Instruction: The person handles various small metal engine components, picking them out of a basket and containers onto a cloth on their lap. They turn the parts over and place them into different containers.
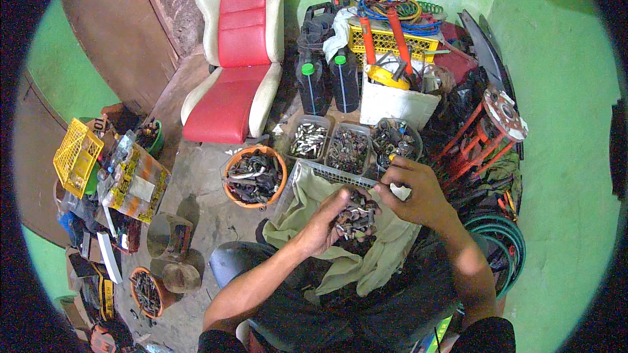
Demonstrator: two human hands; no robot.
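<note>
My left hand (326, 220) holds a heap of small mixed metal parts (357, 218), mostly bolts and similar hardware, above a plastic basket (283, 202) lined with olive-green cloth (306, 191). To its right, my right hand (417, 193) is raised with thumb and forefinger apart, near a round clear tub (417, 143) of mixed dark parts. A small yellow spot shows at the forefinger, and a white patch in the gap between the fingers; I cannot tell what either is. Two rectangular plastic tubs hold shiny metal pieces (309, 139) and small dark hardware (348, 149).
An orange bucket (226, 184) of metal parts stands left of the basket, and a smaller bucket (157, 287) lower left. Behind are a red-and-white car seat (240, 49) and two dark jugs (314, 90). A red metal stand (471, 142) and coiled green hose (517, 255) lie right.
</note>
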